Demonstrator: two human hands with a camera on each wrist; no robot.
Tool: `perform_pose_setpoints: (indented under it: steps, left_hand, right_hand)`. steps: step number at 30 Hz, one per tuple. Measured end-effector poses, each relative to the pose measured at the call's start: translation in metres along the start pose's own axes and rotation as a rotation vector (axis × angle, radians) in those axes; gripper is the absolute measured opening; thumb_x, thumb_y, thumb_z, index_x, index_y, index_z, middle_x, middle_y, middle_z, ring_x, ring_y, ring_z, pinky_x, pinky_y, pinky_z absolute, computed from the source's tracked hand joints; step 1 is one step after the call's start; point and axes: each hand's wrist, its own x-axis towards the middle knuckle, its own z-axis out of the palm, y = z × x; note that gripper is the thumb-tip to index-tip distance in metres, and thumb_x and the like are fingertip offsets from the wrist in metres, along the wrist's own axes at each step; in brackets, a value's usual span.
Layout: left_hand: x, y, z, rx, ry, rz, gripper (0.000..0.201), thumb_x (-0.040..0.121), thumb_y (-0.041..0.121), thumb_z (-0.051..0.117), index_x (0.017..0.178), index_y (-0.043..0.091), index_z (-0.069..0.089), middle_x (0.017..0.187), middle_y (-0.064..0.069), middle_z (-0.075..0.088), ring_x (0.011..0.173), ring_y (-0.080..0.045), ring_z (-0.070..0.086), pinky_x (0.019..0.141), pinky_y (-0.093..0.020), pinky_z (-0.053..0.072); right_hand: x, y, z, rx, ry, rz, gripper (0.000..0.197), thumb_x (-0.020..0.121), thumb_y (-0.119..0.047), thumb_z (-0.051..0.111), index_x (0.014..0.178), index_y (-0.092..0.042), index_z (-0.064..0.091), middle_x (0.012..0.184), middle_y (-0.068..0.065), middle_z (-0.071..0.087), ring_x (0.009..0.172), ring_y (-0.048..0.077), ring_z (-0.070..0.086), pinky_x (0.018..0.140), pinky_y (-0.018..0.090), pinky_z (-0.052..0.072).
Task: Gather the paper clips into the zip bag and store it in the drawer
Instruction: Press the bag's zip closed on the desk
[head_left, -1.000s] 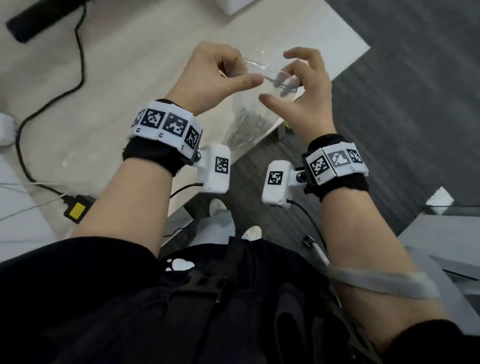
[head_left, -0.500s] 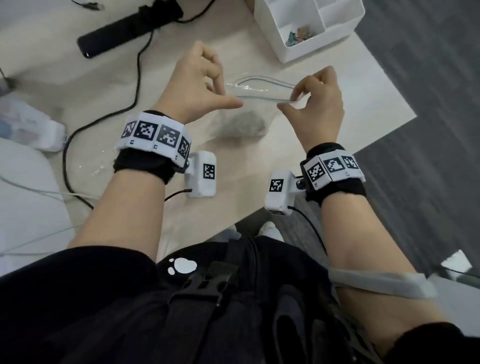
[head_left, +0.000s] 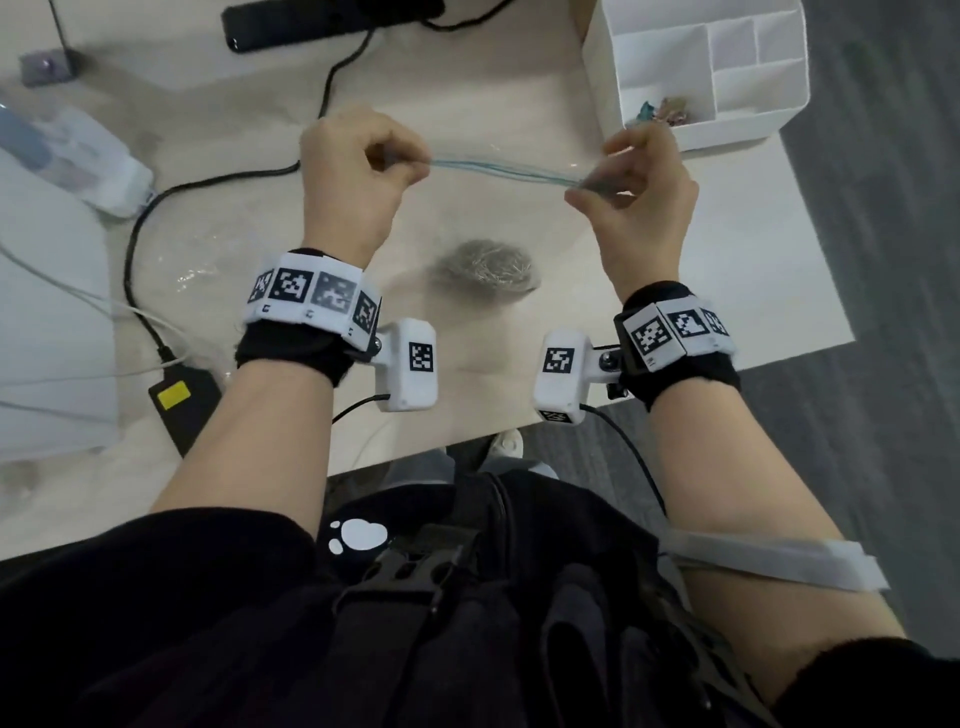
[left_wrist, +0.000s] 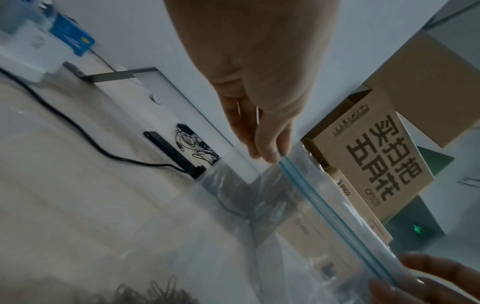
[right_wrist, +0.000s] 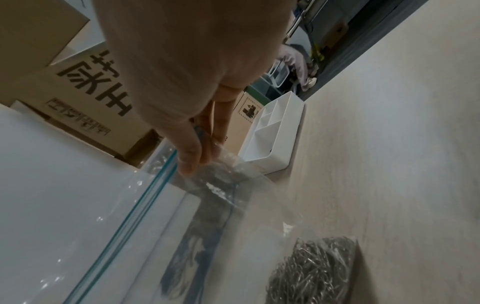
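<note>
A clear zip bag (head_left: 498, 218) with a blue zip strip hangs above the pale table (head_left: 727, 270). A heap of silver paper clips (head_left: 488, 267) fills its bottom. My left hand (head_left: 410, 163) pinches the left end of the strip, and my right hand (head_left: 584, 187) pinches the right end. The strip runs taut between them. In the left wrist view the zip bag (left_wrist: 324, 207) stretches from my left hand (left_wrist: 272, 156) toward my right hand's fingers (left_wrist: 420, 286). In the right wrist view my right hand (right_wrist: 194, 162) grips the zip bag (right_wrist: 145, 203) above the paper clips (right_wrist: 311, 267).
A white compartment organiser (head_left: 706, 67) with a few small coloured things stands at the table's far right. A black power strip (head_left: 332, 21), black cables (head_left: 208, 182) and an adapter (head_left: 182, 400) lie to the left. Cardboard boxes (left_wrist: 374, 160) stand beyond the table. Grey carpet (head_left: 883, 208) lies right.
The bag has come from over the table's edge to above the table. My hands have spread apart along the zip strip, which is now stretched taut.
</note>
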Motion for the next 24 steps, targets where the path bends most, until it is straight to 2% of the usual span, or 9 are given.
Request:
perform_pose_setpoints:
  steps: [2, 4, 6, 9, 13, 16, 19, 21, 24]
  left_hand:
    - [-0.008, -0.003, 0.004, -0.049, 0.027, -0.059, 0.015, 0.069, 0.008, 0.073, 0.074, 0.022, 0.069, 0.071, 0.015, 0.059, 0.066, 0.000, 0.055, 0.071, -0.022, 0.050]
    - [-0.016, -0.007, 0.006, -0.125, 0.020, -0.111, 0.029, 0.068, 0.005, 0.075, 0.077, 0.030, 0.062, 0.070, 0.012, 0.060, 0.066, -0.001, 0.057, 0.073, -0.025, 0.052]
    - [-0.020, -0.011, 0.007, -0.169, 0.032, -0.150, 0.038, 0.068, 0.004, 0.076, 0.094, 0.026, 0.058, 0.072, 0.009, 0.062, 0.067, -0.001, 0.058, 0.073, -0.020, 0.050]
    - [-0.020, -0.021, 0.006, -0.192, 0.072, -0.239, 0.042, 0.072, 0.009, 0.077, 0.106, 0.020, 0.055, 0.077, 0.007, 0.065, 0.069, 0.003, 0.060, 0.075, -0.011, 0.047]
    - [-0.019, -0.032, 0.005, -0.185, 0.108, -0.319, 0.014, 0.074, 0.015, 0.076, 0.082, 0.020, 0.065, 0.075, 0.009, 0.064, 0.067, 0.000, 0.058, 0.073, -0.017, 0.050]
    - [-0.017, -0.036, 0.003, -0.170, 0.095, -0.320, 0.011, 0.076, 0.014, 0.073, 0.086, 0.012, 0.069, 0.073, 0.005, 0.064, 0.068, -0.007, 0.058, 0.075, -0.024, 0.052]
    - [-0.013, -0.041, -0.001, -0.172, 0.070, -0.325, 0.008, 0.078, 0.012, 0.070, 0.086, 0.014, 0.068, 0.072, 0.003, 0.064, 0.069, -0.012, 0.058, 0.078, -0.030, 0.053]
    - [-0.012, -0.043, -0.002, -0.146, 0.060, -0.313, 0.007, 0.078, 0.013, 0.070, 0.084, 0.016, 0.068, 0.072, 0.006, 0.062, 0.069, -0.010, 0.058, 0.077, -0.029, 0.052]
    - [-0.010, -0.044, -0.003, -0.125, 0.037, -0.288, 0.015, 0.079, 0.011, 0.070, 0.073, 0.023, 0.063, 0.071, 0.012, 0.060, 0.063, 0.005, 0.055, 0.071, -0.015, 0.047]
  right_hand:
    - [0.003, 0.007, -0.002, 0.040, -0.009, 0.022, 0.043, 0.065, 0.003, 0.071, 0.095, -0.022, 0.053, 0.069, -0.006, 0.062, 0.067, 0.011, 0.061, 0.068, 0.019, 0.051]
    - [0.006, 0.018, -0.003, 0.045, -0.064, 0.089, 0.032, 0.069, 0.002, 0.071, 0.095, -0.013, 0.062, 0.071, -0.007, 0.062, 0.065, 0.005, 0.060, 0.069, 0.017, 0.050]
    - [0.008, 0.024, -0.002, 0.013, -0.136, 0.140, 0.017, 0.073, -0.003, 0.071, 0.084, -0.015, 0.065, 0.070, -0.009, 0.061, 0.061, -0.002, 0.055, 0.068, 0.014, 0.047]
    - [0.010, 0.024, 0.002, 0.018, -0.187, 0.166, 0.019, 0.076, -0.008, 0.072, 0.070, -0.022, 0.061, 0.066, -0.009, 0.059, 0.057, -0.007, 0.052, 0.065, 0.010, 0.044]
    - [0.009, 0.021, 0.007, 0.158, -0.161, 0.171, 0.011, 0.075, -0.006, 0.074, 0.075, -0.013, 0.066, 0.062, -0.015, 0.062, 0.059, 0.001, 0.054, 0.064, 0.015, 0.045]
    - [0.010, 0.020, 0.011, 0.192, -0.145, 0.163, 0.008, 0.075, -0.004, 0.073, 0.076, -0.009, 0.067, 0.056, -0.016, 0.062, 0.058, 0.003, 0.053, 0.062, 0.017, 0.045]
    - [0.011, 0.018, 0.013, 0.209, -0.121, 0.164, 0.010, 0.074, -0.002, 0.073, 0.072, -0.011, 0.067, 0.051, -0.017, 0.061, 0.054, 0.001, 0.052, 0.060, 0.015, 0.044]
    - [0.011, 0.016, 0.016, 0.215, -0.109, 0.170, 0.016, 0.073, -0.001, 0.073, 0.067, -0.014, 0.066, 0.050, -0.016, 0.060, 0.052, 0.000, 0.052, 0.059, 0.015, 0.043]
    - [0.013, 0.015, 0.018, 0.232, -0.071, 0.202, 0.024, 0.073, 0.004, 0.071, 0.063, -0.016, 0.063, 0.049, -0.017, 0.061, 0.051, -0.002, 0.053, 0.059, 0.014, 0.043]
